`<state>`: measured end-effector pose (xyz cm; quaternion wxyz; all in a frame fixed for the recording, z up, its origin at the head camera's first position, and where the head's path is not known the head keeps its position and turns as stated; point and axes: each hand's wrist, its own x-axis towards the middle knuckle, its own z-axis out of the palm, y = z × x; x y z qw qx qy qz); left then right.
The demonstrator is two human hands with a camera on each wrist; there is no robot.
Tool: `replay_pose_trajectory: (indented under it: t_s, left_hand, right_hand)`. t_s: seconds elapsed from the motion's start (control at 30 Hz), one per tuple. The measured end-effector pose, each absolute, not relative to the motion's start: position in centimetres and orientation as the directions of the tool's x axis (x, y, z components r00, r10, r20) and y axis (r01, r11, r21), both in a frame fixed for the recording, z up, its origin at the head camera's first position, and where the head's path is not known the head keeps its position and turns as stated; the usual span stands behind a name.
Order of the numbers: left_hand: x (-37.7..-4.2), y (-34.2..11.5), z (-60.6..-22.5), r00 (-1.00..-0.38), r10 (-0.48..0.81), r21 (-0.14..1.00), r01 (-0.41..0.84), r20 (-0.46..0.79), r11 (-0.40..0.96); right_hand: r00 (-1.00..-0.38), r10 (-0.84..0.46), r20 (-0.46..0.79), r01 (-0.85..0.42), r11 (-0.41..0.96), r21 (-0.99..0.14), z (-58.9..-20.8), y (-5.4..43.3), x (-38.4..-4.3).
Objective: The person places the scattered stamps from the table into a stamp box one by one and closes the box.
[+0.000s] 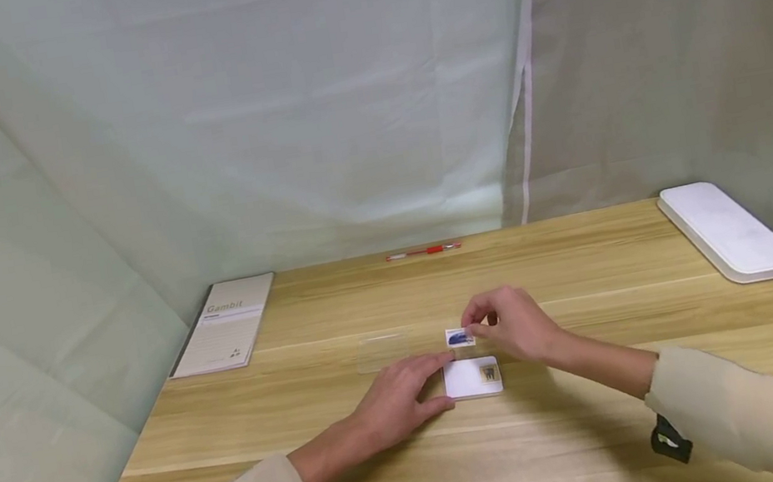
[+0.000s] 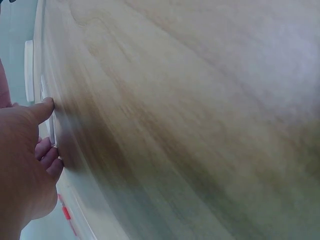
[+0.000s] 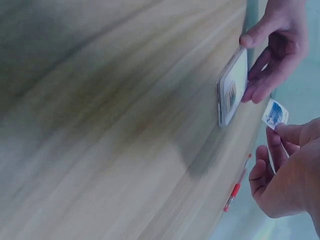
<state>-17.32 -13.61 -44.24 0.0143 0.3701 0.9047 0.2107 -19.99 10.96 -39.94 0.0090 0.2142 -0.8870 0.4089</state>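
My right hand (image 1: pixel 517 326) pinches a postage stamp (image 1: pixel 458 338) with a blue picture and white border between thumb and forefinger. The stamp is held up just beyond a flat white rectangular case (image 1: pixel 463 380) with rounded corners. Near the case's right end lies a second stamp (image 1: pixel 489 374), tan with a dark figure. My left hand (image 1: pixel 400 399) holds the case at its left end, thumb on the near edge and fingertips at the far edge. In the right wrist view, the blue stamp (image 3: pixel 275 114) is tilted, clear of the case (image 3: pixel 233 87).
A clear flat piece (image 1: pixel 381 353) lies on the wooden table (image 1: pixel 336 308) behind the left hand. A red pen (image 1: pixel 424 251) lies near the back edge. At the left is a notepad (image 1: pixel 225 325); a white slab-like box (image 1: pixel 730 230) sits far right. Cloth curtains stand behind.
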Motion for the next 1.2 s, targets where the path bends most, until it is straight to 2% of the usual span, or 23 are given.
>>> replay_pose_trajectory:
  t_s: [0.2, 0.53, 0.7, 1.2]
  left_hand:
    - [-17.3, -13.7, -44.2, -0.729, 0.672, 0.391, 0.660, 0.129, 0.641]
    - [-17.2, -13.7, -44.1, -0.727, 0.674, 0.403, 0.660, 0.130, 0.634]
    - [-17.3, -13.7, -44.1, -0.713, 0.685, 0.392, 0.679, 0.150, 0.621]
    - [-17.2, -13.7, -44.1, -0.723, 0.679, 0.398, 0.665, 0.129, 0.632]
  right_hand:
    - [-0.883, -0.435, 0.179, -0.417, 0.550, -0.723, -40.0, 11.1, -19.1]
    - [-0.880, -0.468, 0.085, -0.367, 0.554, -0.747, -40.4, 10.7, -18.4]
    - [-0.874, -0.479, 0.081, -0.366, 0.540, -0.758, -40.8, 10.5, -18.2]
    - [-0.937, -0.346, 0.043, -0.261, 0.613, -0.746, -41.8, 9.1, -17.6]
